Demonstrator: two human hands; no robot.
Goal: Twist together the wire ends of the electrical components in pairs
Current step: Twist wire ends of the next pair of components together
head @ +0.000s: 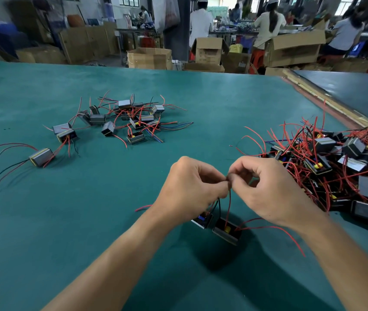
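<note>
Two small black box components hang just above the green table [66, 221] below my hands: one with a yellow part [226, 231] and one with a blue part [202, 219]. Their red and black wires [229, 203] rise to where my fingertips meet. My left hand [192, 187] and my right hand [268, 189] both pinch the wire ends between thumb and fingers, fingertips touching. The wire tips themselves are hidden by my fingers.
A big heap of components with red wires [335, 167] lies at the right. A looser group of components [129, 117] lies at the far left-centre, with one apart [41, 157]. Cardboard boxes [149, 58] and seated people are beyond the table.
</note>
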